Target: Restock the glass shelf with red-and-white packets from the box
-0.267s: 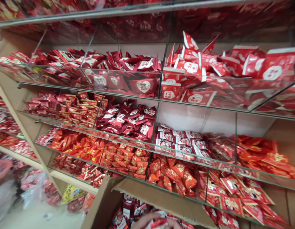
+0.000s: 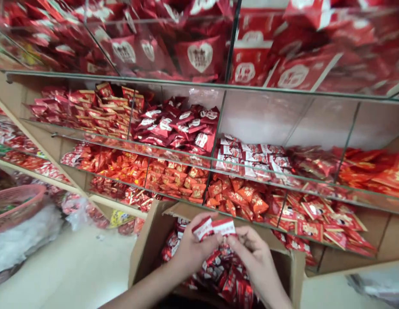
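The print on the white-banded packets (image 2: 223, 227) that I hold runs red across their pale strips, too blurred for me to read. Higher up, the white heart (image 2: 199, 56) on a maroon packet (image 2: 199, 74) shows dark characters, and the white ovals (image 2: 294, 76) on the red packets (image 2: 260, 62) beside it carry marks too — all equally smeared — while gold print on the orange packets (image 2: 247, 193) lower down is illegible.

Bright, diffuse light; upper-right packets (image 2: 363, 40) smeared by blur; shadow inside carton (image 2: 147, 246); corners stretched, soft.
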